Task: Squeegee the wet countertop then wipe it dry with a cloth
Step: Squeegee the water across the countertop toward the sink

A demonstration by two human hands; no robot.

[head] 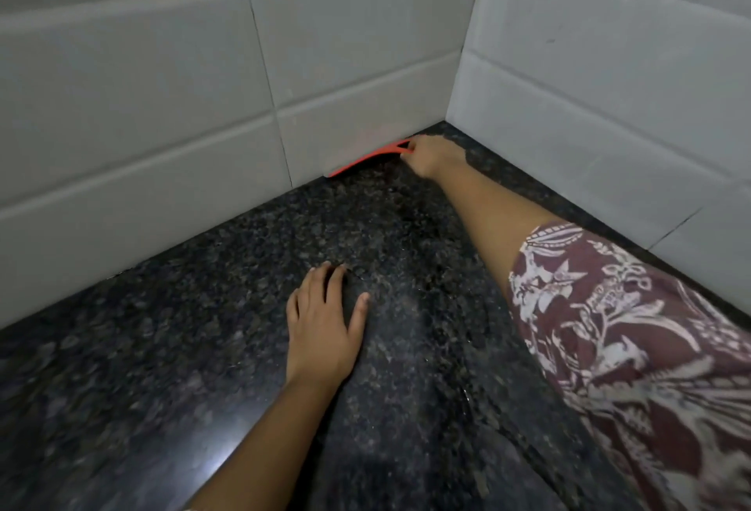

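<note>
A dark speckled granite countertop point(170, 348) fills the lower view and shines wet in places. At its far corner my right hand point(435, 159) grips a red squeegee point(365, 160). The squeegee's blade lies along the foot of the back wall tiles. My left hand point(323, 327) rests flat on the counter in the middle, fingers spread and holding nothing. A patterned maroon and white sleeve point(630, 348) covers my right upper arm. No cloth is in view.
White tiled walls point(162, 83) close the counter at the back and on the right point(609, 83), meeting in a corner just beyond my right hand. A bright reflection point(219, 457) lies on the counter near the front.
</note>
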